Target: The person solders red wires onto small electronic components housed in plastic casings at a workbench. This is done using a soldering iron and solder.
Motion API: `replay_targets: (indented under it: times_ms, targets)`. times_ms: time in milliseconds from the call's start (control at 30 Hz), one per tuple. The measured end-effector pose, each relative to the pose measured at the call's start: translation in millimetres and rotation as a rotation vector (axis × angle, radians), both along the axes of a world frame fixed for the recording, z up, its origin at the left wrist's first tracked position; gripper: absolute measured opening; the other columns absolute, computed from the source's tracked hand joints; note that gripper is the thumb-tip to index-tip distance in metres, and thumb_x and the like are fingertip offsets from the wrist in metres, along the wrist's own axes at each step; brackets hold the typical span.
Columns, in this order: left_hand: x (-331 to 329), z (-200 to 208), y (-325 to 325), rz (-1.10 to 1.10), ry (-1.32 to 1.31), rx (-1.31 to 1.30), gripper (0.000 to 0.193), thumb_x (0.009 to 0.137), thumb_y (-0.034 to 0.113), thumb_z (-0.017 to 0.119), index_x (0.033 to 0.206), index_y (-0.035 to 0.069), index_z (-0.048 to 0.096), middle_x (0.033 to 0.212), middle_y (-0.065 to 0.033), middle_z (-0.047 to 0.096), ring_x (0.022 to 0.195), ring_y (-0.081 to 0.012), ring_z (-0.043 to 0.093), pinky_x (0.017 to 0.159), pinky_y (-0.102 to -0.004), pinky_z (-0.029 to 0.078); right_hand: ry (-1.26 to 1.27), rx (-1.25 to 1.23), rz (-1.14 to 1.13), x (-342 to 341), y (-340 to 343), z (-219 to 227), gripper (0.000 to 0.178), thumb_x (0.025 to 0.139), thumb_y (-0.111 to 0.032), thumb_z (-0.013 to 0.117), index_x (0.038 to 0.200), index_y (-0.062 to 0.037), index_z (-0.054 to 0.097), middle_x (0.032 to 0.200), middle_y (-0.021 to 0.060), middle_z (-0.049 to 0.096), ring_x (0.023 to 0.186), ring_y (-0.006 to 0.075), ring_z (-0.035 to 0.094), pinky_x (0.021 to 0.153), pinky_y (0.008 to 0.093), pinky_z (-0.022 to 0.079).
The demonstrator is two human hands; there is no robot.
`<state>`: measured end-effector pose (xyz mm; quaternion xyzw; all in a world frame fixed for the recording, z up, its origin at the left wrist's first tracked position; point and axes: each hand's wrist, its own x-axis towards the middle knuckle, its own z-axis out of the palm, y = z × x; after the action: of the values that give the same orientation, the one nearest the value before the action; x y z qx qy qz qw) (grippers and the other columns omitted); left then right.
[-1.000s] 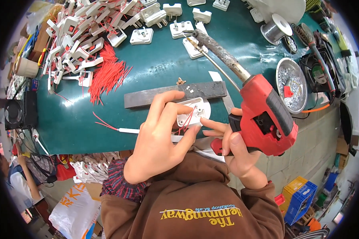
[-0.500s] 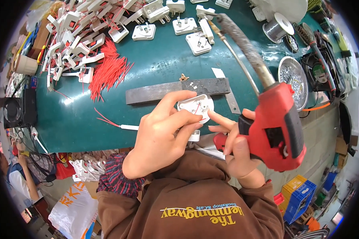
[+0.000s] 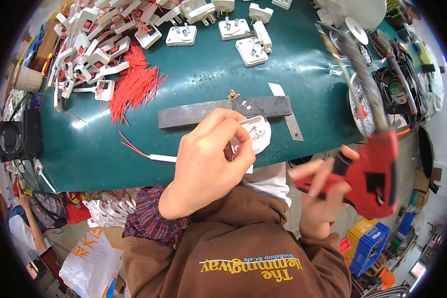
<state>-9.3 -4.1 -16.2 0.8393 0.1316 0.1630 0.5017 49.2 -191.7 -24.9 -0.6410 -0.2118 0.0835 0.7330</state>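
My left hand (image 3: 208, 154) is closed, its thumb and fingertips pinched at the near side of a small white plastic casing (image 3: 263, 143). Inside the casing are metal parts and thin red wire, partly hidden by the fingers. A white cable (image 3: 162, 158) with two red wire ends sticks out to the left from under that hand. On the right, my right hand (image 3: 325, 193) grips a red soldering gun (image 3: 375, 184) by its handle. The gun's long metal barrel and thin feed tube point up and away, smeared by motion, over the table's right side.
A dark metal bar (image 3: 198, 115) lies behind the casing, with a flat steel strip (image 3: 290, 119) crossing its right end. Far left are cut red wires (image 3: 139, 87) and heaped white housings (image 3: 104, 89). White plug parts (image 3: 181, 36) stand at the back. A metal bowl (image 3: 353, 102) sits right.
My right hand has swung the soldering gun to the right, away from the casing; its fingertip no longer rests by the casing. My left fingers have curled in closer around the casing.
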Motion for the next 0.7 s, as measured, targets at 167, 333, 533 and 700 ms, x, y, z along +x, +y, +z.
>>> replay_targets:
  times_ms: [167,333,533,700]
  targets:
    - [1.9,-1.6,1.3,-0.006,0.020,-0.097,0.008,0.071,0.000,0.066,0.074,-0.001,0.059,0.092,-0.0118,0.061,0.055,-0.0178,0.061,0.050,-0.0286,0.049,0.075,0.116,0.158,-5.1,-53.4,5.8,0.073,0.084,-0.053,0.056,0.129,0.0004,0.033,0.051,0.0011,0.045,0.047,0.0195,0.055,0.052,0.0325,0.050]
    - [5.2,-2.6,-1.0,0.015,-0.050,-0.013,0.008,0.069,-0.004,0.066,0.075,-0.002,0.061,0.093,-0.0109,0.063,0.059,-0.0105,0.058,0.051,-0.0219,0.046,0.098,-0.050,0.478,-16.4,-103.2,22.5,0.081,0.074,-0.061,0.063,0.124,-0.0009,0.041,0.050,0.0005,0.049,0.043,0.0180,0.053,0.048,0.0317,0.048]
    - [2.6,-8.5,-2.0,0.026,-0.031,0.006,0.008,0.068,-0.005,0.065,0.074,-0.002,0.060,0.091,-0.0108,0.062,0.059,-0.0121,0.059,0.050,-0.0228,0.047,0.154,-0.053,0.455,-27.0,-105.8,17.8,0.078,0.075,-0.062,0.063,0.116,0.0022,0.046,0.049,-0.0006,0.048,0.040,0.0142,0.048,0.043,0.0283,0.038]
    - [3.2,-8.9,-3.2,0.035,-0.044,-0.028,0.009,0.068,-0.006,0.066,0.073,-0.002,0.060,0.091,-0.0110,0.062,0.060,-0.0130,0.060,0.050,-0.0231,0.048,0.225,-0.181,0.368,-33.9,-114.2,30.8,0.069,0.079,-0.056,0.064,0.111,0.0034,0.049,0.051,-0.0007,0.048,0.041,0.0135,0.046,0.042,0.0272,0.035]
